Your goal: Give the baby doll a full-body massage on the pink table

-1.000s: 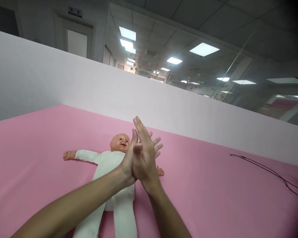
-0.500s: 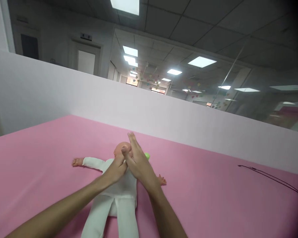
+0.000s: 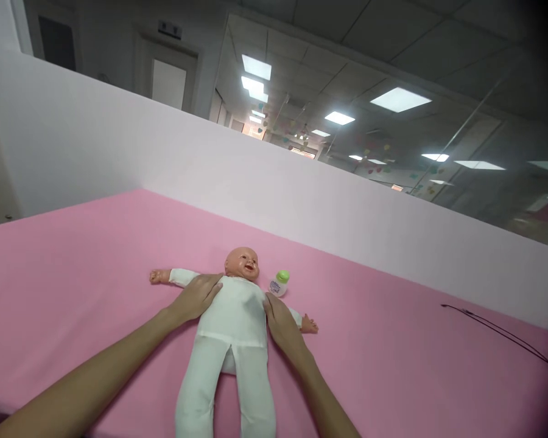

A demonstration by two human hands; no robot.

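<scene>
A baby doll (image 3: 235,313) in a white suit lies face up with its arms spread out. My left hand (image 3: 197,296) rests on the doll's shoulder and upper chest, at the left of the view, fingers stretched out and flat. Against the opposite side of the chest lies my right hand (image 3: 282,321), also open, its fingertips touching the white cloth near the armpit. Just beyond that hand stands a small clear bottle (image 3: 277,287) with a green cap, tilted in view and apart from the fingers.
The doll lies on a pink padded surface (image 3: 374,340). A low white wall (image 3: 301,201) runs along the back, with glass above it. Thin black cords (image 3: 497,331) lie at the far right.
My hands were together above the doll's chest, covering part of its face and the bottle. They have parted and come down onto both sides of the chest; face and bottle now show.
</scene>
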